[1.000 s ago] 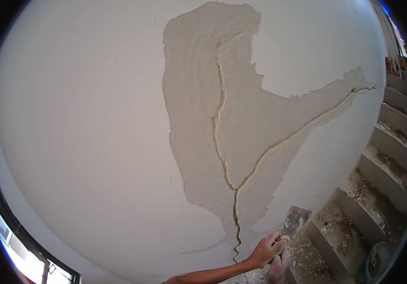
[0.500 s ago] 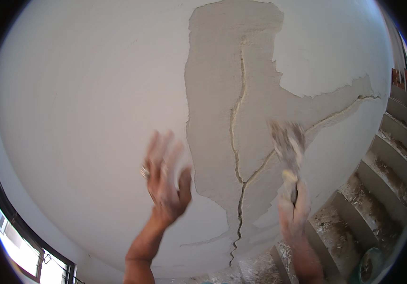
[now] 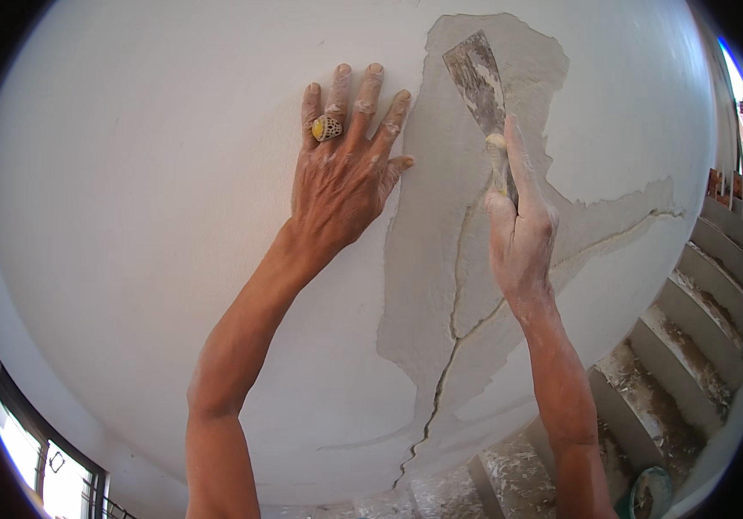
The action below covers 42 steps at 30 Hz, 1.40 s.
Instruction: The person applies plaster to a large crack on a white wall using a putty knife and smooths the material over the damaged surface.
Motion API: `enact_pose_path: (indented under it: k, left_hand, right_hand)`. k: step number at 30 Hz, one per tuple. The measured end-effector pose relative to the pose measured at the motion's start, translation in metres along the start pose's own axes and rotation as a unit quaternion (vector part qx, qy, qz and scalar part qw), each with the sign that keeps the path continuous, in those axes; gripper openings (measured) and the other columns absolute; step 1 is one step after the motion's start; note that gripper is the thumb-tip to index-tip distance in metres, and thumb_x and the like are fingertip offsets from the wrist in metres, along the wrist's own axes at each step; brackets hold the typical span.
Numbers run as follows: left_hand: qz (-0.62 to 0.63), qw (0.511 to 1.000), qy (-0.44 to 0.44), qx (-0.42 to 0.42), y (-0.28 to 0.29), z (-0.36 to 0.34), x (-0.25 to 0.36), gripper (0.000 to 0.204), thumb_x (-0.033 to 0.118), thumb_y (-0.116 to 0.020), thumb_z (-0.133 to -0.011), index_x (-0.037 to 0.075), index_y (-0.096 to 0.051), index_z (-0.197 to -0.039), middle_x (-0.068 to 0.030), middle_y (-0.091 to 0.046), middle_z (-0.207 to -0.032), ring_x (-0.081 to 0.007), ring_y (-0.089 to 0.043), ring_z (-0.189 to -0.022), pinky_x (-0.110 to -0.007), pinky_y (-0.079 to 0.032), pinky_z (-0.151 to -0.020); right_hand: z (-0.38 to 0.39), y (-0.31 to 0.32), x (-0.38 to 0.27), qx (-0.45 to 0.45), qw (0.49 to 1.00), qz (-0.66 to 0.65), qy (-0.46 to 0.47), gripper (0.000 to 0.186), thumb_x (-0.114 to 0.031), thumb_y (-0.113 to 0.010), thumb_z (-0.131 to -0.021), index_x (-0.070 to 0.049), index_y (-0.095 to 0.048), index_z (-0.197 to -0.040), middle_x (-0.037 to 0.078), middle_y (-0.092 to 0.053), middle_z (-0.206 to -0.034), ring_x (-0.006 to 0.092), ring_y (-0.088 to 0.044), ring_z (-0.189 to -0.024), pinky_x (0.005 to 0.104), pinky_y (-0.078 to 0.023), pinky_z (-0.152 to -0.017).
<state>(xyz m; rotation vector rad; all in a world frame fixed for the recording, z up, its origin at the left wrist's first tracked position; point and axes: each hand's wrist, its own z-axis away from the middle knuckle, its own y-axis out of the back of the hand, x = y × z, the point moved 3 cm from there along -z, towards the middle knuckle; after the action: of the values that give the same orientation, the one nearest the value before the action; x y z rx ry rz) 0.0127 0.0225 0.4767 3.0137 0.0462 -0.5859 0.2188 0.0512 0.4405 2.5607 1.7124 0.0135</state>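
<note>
My left hand [image 3: 343,164] lies flat against the white wall [image 3: 172,190] with its fingers spread, a ring with a yellow stone [image 3: 327,129] on one of them. It holds nothing. My right hand [image 3: 522,229], dusted with white powder, is wrapped round the handle of a putty knife [image 3: 478,84]. The knife's wide, smeared blade points up over the top of a bare grey patch [image 3: 423,259] where the paint is gone. A branching crack [image 3: 440,381] runs down this patch; my right hand and forearm hide part of it.
Stairs [image 3: 648,346] strewn with white debris climb along the right side. A round container [image 3: 650,493] stands on a step at the lower right. A dark-framed window [image 3: 64,476] is at the lower left, and bricks [image 3: 726,186] show at the far right.
Both hands have moved up the wall. My left hand has gone from hovering in a blur to resting flat on it. The putty knife has risen to the patch's upper part.
</note>
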Motion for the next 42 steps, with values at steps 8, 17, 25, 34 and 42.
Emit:
enact_pose_path:
  k: [8,17,25,34,42]
  left_hand:
    - [0.007,1.0,0.006,0.002,-0.002,0.002,-0.003,0.068,0.046,-0.065,-0.094,0.027,-0.044,-0.156,-0.0065,-0.027,-0.168,-0.0319,-0.016,-0.157,-0.055,-0.01,-0.13]
    - [0.014,1.0,0.007,0.006,0.0,0.002,-0.002,0.066,0.044,-0.066,-0.095,0.025,-0.046,-0.155,-0.0077,-0.028,-0.168,-0.0321,-0.016,-0.157,-0.056,-0.011,-0.13]
    - [0.017,1.0,0.005,0.006,0.001,0.001,-0.002,0.068,0.044,-0.069,-0.093,0.025,-0.046,-0.154,-0.0079,-0.029,-0.167,-0.0324,-0.017,-0.157,-0.058,-0.011,-0.129]
    - [0.026,1.0,0.002,0.017,-0.001,0.003,-0.002,0.068,0.042,-0.07,-0.092,0.026,-0.047,-0.154,-0.0071,-0.03,-0.167,-0.0315,-0.017,-0.157,-0.057,-0.012,-0.129]
    - [0.024,1.0,0.005,0.017,-0.001,0.004,-0.003,0.067,0.043,-0.071,-0.091,0.026,-0.048,-0.153,-0.0065,-0.03,-0.167,-0.03,-0.017,-0.157,-0.056,-0.011,-0.13]
  right_hand:
    - [-0.003,-0.011,0.0,0.017,0.999,0.027,0.021,0.075,0.009,-0.047,-0.084,-0.005,-0.041,-0.158,0.017,-0.066,-0.136,0.0115,-0.056,-0.078,0.0288,-0.05,-0.061]
    - [-0.01,-0.013,-0.003,0.02,0.998,0.047,0.032,0.079,0.009,-0.046,-0.081,-0.007,-0.041,-0.158,0.015,-0.066,-0.138,0.0039,-0.047,-0.057,0.0255,-0.046,-0.052]
    - [-0.012,-0.014,-0.006,0.019,0.997,0.062,0.031,0.079,0.01,-0.045,-0.081,-0.006,-0.041,-0.158,0.014,-0.067,-0.138,0.0037,-0.046,-0.057,0.0246,-0.045,-0.051]
    - [-0.01,-0.015,-0.011,0.023,0.997,0.064,0.031,0.079,0.009,-0.045,-0.082,-0.007,-0.04,-0.158,0.014,-0.068,-0.135,0.0035,-0.047,-0.058,0.0244,-0.045,-0.051]
    - [-0.009,-0.017,-0.012,0.015,0.997,0.076,0.026,0.08,0.009,-0.046,-0.081,-0.008,-0.039,-0.159,0.012,-0.069,-0.133,0.0032,-0.045,-0.057,0.0244,-0.044,-0.05]
